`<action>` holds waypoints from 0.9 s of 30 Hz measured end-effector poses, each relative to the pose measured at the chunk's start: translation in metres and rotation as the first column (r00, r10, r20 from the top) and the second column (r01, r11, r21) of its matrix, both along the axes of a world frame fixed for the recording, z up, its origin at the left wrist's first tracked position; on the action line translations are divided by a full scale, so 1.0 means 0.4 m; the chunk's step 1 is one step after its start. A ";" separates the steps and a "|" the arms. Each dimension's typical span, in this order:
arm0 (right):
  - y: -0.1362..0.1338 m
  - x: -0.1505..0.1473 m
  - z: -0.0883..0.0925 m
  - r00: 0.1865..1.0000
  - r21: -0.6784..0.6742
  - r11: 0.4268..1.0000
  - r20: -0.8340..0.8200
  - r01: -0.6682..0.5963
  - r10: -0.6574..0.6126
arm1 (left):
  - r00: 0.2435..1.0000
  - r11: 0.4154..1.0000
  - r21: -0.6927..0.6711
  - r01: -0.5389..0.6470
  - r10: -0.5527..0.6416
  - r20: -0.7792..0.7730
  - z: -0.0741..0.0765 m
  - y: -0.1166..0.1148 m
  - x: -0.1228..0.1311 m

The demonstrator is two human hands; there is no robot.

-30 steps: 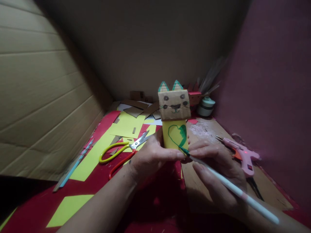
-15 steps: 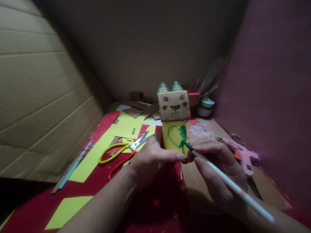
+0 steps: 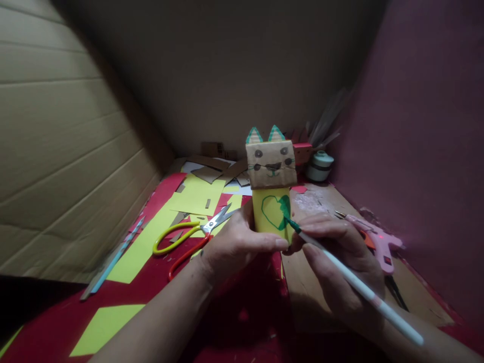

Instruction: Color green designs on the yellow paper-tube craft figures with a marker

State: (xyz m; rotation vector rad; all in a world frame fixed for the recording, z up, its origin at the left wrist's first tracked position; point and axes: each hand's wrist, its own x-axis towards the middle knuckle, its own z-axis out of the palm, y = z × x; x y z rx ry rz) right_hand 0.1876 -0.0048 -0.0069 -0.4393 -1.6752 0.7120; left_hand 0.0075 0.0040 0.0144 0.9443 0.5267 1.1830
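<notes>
A paper cat figure (image 3: 271, 181) stands upright in the middle: a brown cardboard head with green-tipped ears and a drawn face, on a yellow body bearing a green heart that is partly coloured in. My left hand (image 3: 236, 244) is wrapped round the bottom of the yellow body. My right hand (image 3: 338, 257) pinches a white pen with a green tip (image 3: 355, 285). The tip touches the right half of the heart.
Yellow-and-red-handled scissors (image 3: 189, 234) lie left of my hand on yellow paper sheets (image 3: 196, 196) and a red mat. A pink glue gun (image 3: 372, 242) rests at right on a brown board. A small white jar (image 3: 319, 166) and cardboard scraps sit behind. Cardboard walls enclose both sides.
The pen tip has moved up from the bottom point of the heart onto its right half. My left hand and the figure have stayed in place.
</notes>
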 end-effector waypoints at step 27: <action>-0.001 -0.001 0.014 0.996 0.012 0.996 0.010 -0.090 0.090 | 0.998 0.999 0.025 0.047 -0.048 0.047 -0.003 -0.001 -0.002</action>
